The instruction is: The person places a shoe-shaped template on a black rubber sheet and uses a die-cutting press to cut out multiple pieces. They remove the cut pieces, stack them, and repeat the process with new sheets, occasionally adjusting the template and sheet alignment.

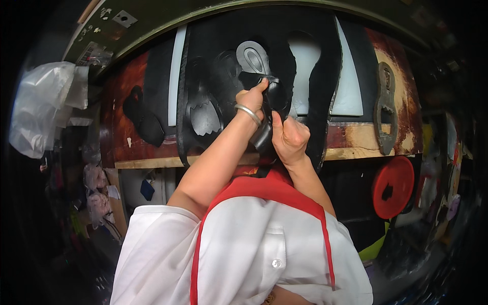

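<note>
A large black sheet [325, 66] lies over the table, with sole-shaped outlines and openings in it. My left hand [252, 97], with a silver bangle at the wrist, is closed on folded, shiny black sheet material [275, 91], its thumb pressed on top. Just to the right, my right hand [292, 135] is closed in a fist on the edge of the same material, thumb pointing up. Beyond my left hand shows a grey oval, sole-like end [252, 57] with a ringed pattern. Whether it is joined to the held material I cannot tell.
A loose black sole [145, 119] lies at the left of the table. At the right is a worn sole-shaped plate [386, 109]. A red basin [401, 183] stands low at the right, below the wooden table edge [351, 152]. Clear plastic bags [43, 107] hang at the left.
</note>
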`<state>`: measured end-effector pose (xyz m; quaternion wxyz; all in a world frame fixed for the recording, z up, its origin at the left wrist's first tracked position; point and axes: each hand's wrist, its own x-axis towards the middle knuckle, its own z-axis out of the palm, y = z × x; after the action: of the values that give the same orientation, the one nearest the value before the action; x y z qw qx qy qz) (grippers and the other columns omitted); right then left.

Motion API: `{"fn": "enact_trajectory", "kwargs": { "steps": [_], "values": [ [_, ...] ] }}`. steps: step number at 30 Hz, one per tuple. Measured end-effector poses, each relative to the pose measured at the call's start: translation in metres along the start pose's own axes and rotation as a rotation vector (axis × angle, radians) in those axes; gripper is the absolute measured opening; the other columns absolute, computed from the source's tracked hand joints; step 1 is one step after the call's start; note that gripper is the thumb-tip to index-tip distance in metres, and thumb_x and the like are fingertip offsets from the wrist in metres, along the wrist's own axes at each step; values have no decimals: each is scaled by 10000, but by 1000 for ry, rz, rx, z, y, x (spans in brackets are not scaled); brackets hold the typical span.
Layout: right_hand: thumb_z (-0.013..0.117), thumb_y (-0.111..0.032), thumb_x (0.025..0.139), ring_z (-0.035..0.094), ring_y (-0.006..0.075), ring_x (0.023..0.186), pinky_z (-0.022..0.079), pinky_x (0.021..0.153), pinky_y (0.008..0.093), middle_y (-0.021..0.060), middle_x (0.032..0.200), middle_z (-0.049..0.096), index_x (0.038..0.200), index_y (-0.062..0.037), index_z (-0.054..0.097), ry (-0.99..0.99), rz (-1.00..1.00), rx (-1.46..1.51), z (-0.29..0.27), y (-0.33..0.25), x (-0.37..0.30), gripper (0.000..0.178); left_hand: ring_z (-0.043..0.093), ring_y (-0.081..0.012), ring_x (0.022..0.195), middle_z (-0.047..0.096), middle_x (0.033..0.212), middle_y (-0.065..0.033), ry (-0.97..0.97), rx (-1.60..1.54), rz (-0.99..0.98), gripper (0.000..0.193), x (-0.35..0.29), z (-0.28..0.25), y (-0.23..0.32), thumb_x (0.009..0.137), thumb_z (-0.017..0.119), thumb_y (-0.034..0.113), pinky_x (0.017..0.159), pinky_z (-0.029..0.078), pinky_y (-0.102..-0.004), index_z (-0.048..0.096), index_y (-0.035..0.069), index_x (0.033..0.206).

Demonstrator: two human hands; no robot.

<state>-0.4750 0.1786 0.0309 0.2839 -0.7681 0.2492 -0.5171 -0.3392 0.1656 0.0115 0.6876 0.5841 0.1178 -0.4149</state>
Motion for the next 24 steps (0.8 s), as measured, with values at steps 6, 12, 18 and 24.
{"fn": "enact_trajectory", "kwargs": {
  "steps": [6, 12, 18, 24],
  "values": [
    [656, -58, 889, 472, 239, 411, 362, 423, 337, 132, 514, 475, 636, -11, 512, 24, 54, 0, -12, 10, 5, 295, 616, -145, 708, 677, 834, -75, -189, 281, 228, 276, -19, -3, 9, 771, 795, 184, 631, 501, -314, 680, -45, 875],
    [654, -307, 904, 438, 222, 451, 376, 483, 407, 176, 501, 461, 632, 28, 518, -190, 620, -17, -39, 57, 29, 452, 581, -95, 812, 675, 830, -32, -483, 704, 534, 386, -31, -22, 41, 914, 649, 345, 742, 490, -276, 687, -33, 980],
    [740, -185, 795, 601, 310, 593, 484, 564, 413, 98, 686, 643, 964, -17, 632, -21, 331, -426, -76, 29, 36, 262, 491, -87, 709, 593, 788, -45, -144, 235, 790, 475, -13, -13, 132, 921, 629, 403, 596, 422, -266, 626, -72, 891],
    [745, -72, 788, 663, 161, 677, 540, 632, 259, 102, 766, 646, 918, 9, 625, -451, 469, 143, -85, -58, -12, 195, 504, -97, 572, 634, 693, -28, -40, 922, 1405, 209, -43, -30, 222, 949, 619, 194, 549, 430, -249, 685, 2, 898]
  ]
}}
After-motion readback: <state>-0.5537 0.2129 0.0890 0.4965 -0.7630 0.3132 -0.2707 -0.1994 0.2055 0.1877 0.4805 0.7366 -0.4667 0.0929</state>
